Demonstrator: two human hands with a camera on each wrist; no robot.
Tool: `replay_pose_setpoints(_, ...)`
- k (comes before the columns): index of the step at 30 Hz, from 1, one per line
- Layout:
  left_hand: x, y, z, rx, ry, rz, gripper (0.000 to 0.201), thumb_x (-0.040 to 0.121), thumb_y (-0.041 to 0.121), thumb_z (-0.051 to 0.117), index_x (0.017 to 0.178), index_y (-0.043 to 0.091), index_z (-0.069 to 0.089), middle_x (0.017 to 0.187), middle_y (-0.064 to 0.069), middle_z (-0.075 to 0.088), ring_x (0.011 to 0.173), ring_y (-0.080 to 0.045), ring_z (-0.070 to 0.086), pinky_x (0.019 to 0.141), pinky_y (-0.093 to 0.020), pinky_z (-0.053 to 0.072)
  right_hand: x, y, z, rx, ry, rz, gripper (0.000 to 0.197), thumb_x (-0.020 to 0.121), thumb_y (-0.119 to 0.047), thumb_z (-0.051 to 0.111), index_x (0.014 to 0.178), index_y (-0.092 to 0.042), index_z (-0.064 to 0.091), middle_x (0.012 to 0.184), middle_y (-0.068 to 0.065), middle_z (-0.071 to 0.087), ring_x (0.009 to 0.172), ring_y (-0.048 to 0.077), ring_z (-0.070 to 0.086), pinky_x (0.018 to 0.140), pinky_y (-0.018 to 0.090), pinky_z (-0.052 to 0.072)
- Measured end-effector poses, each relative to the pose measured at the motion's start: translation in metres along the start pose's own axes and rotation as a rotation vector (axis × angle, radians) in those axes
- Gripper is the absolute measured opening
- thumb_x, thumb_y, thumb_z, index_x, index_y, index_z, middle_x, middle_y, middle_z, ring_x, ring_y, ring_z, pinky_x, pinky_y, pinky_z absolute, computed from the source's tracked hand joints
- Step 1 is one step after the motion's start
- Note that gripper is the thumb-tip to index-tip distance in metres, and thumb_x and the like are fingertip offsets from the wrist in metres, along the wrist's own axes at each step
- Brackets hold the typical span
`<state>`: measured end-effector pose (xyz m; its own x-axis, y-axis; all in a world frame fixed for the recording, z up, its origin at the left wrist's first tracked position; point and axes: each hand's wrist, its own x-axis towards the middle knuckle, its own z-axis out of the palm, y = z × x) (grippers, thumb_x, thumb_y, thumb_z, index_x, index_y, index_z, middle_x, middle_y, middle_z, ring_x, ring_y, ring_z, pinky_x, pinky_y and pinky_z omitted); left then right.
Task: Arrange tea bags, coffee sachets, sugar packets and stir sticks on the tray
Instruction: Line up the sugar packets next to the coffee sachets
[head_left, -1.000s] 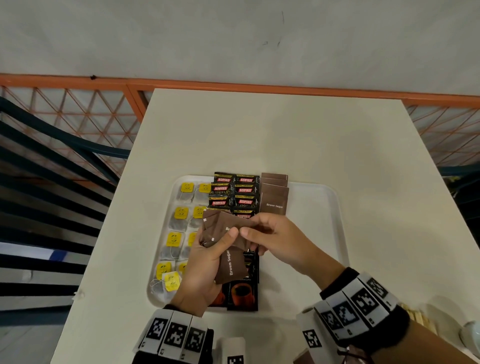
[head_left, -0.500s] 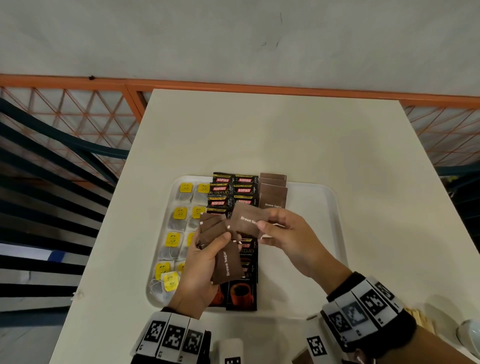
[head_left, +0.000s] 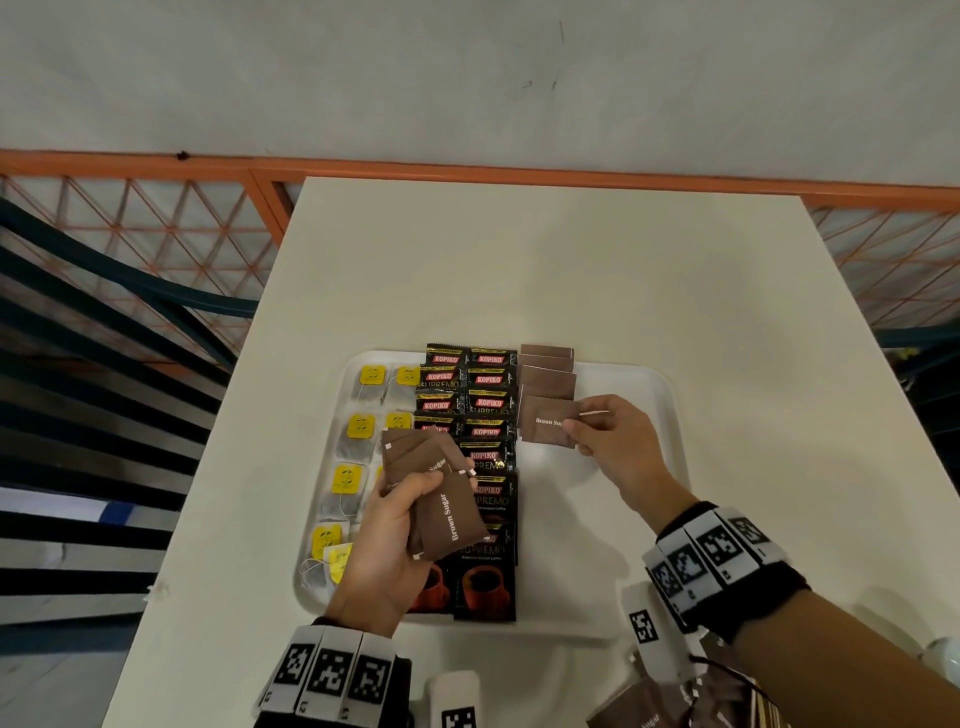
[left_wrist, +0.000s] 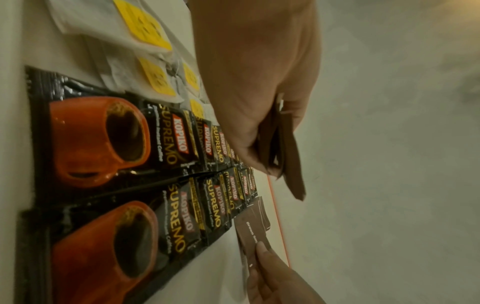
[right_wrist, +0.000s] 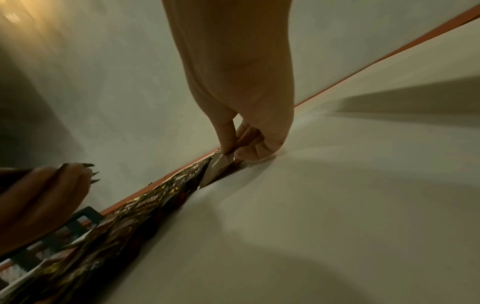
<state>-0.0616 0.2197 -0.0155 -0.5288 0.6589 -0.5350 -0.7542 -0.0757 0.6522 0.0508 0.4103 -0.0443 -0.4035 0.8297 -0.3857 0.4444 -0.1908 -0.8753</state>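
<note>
Our right hand (head_left: 615, 441) pinched one sugar packet (head_left: 548, 427), extending the row at the tray's (head_left: 660, 395) one o'clock | our left hand (head_left: 395, 540) gripped the spare packets (head_left: 441, 499) as ready supply.

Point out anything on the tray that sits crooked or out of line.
The nearest tea bags at the tray's near left corner lie tilted and overlapping, strings loose, unlike the tidy pairs beyond them. The coffee sachets and laid sugar packets run in neat overlapping columns.
</note>
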Motion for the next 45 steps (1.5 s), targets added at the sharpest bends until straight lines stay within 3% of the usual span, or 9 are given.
replay_pose_setpoints(5,0.001,-0.001,0.000,-0.009,0.046,0.003,0.044,0.079,0.002,0.055,0.123,0.005,0.054,0.108,-0.019,0.065,0.079,-0.021,0.069,0.060,-0.034,0.057,0.004,0.000,0.007,-0.138,0.070,-0.102,0.018,0.077,-0.008,0.070,0.087,-0.016,0.058,0.076,0.004,0.066,0.063,0.013,0.058,0.069,0.023,0.046)
replay_pose_setpoints(10,0.000,0.000,0.001,-0.007,0.047,-0.001,0.030,0.084,0.001,0.055,0.112,0.011,0.059,0.088,-0.009,0.070,0.068,-0.015,0.070,0.049,-0.031,0.055,0.005,0.003,0.009,-0.208,0.090,-0.157,0.026,0.077,-0.011,0.072,0.093,-0.016,0.053,0.078,0.006,0.064,0.071,0.019,0.059,0.064,0.017,0.043)
replay_pose_setpoints(15,-0.001,0.000,0.006,-0.021,0.042,0.009,0.046,0.079,0.004,0.060,0.124,0.001,0.050,0.098,-0.014,0.064,0.071,-0.017,0.069,0.051,-0.032,0.055,-0.011,-0.011,0.011,-0.279,0.093,-0.201,0.021,0.083,-0.020,0.066,0.098,-0.013,0.054,0.079,0.000,0.059,0.068,0.008,0.053,0.058,0.010,0.036)
replay_pose_setpoints(21,0.000,0.000,0.013,-0.021,0.048,0.074,0.052,0.068,0.009,0.065,0.120,0.005,0.055,0.098,-0.014,0.065,0.074,-0.019,0.070,0.060,-0.035,0.059,-0.070,-0.038,0.021,-0.163,-0.407,-0.102,0.038,0.080,-0.052,0.054,0.088,-0.016,0.062,0.076,-0.002,0.063,0.066,0.011,0.059,0.056,0.018,0.046)
replay_pose_setpoints(24,0.002,0.000,0.013,-0.005,0.055,0.105,0.049,0.069,0.010,0.065,0.117,0.004,0.056,0.097,-0.016,0.066,0.075,-0.023,0.070,0.061,-0.036,0.059,-0.084,-0.036,0.023,-0.111,-0.581,-0.034,0.024,0.083,-0.033,0.064,0.096,-0.013,0.062,0.085,0.005,0.067,0.069,0.011,0.061,0.056,0.019,0.049)
replay_pose_setpoints(28,0.001,-0.002,0.013,0.020,0.042,0.111,0.045,0.070,0.009,0.064,0.114,0.005,0.058,0.086,-0.009,0.071,0.071,-0.019,0.071,0.057,-0.030,0.058,-0.085,-0.033,0.022,0.043,-0.518,0.002,0.014,0.084,-0.010,0.063,0.097,-0.006,0.061,0.080,0.007,0.065,0.060,0.007,0.061,0.057,0.018,0.052)
replay_pose_setpoints(38,-0.003,-0.012,0.013,0.113,0.024,0.034,0.057,0.069,-0.007,0.065,0.124,0.000,0.052,0.089,-0.010,0.070,0.068,-0.017,0.070,0.051,-0.026,0.055,-0.087,-0.029,0.023,0.232,-0.349,0.127,0.010,0.086,-0.010,0.061,0.094,-0.010,0.055,0.099,0.013,0.064,0.081,0.017,0.064,0.067,0.024,0.052)
replay_pose_setpoints(42,-0.002,-0.010,0.011,0.169,0.021,0.031,0.055,0.074,-0.014,0.061,0.125,0.004,0.052,0.093,-0.013,0.069,0.069,-0.018,0.070,0.052,-0.027,0.055,-0.085,-0.028,0.017,0.032,-0.350,-0.032,0.036,0.081,-0.008,0.067,0.107,-0.024,0.049,0.109,0.000,0.058,0.092,0.012,0.058,0.069,0.017,0.050)
replay_pose_setpoints(45,-0.003,-0.008,0.010,0.233,0.008,0.038,0.049,0.073,-0.017,0.061,0.113,0.011,0.058,0.079,-0.004,0.073,0.064,-0.017,0.070,0.049,-0.026,0.054,-0.080,-0.031,0.008,-0.186,-0.364,-0.253,0.051,0.082,-0.009,0.065,0.126,-0.029,0.046,0.110,-0.011,0.055,0.094,0.001,0.054,0.067,0.004,0.044)
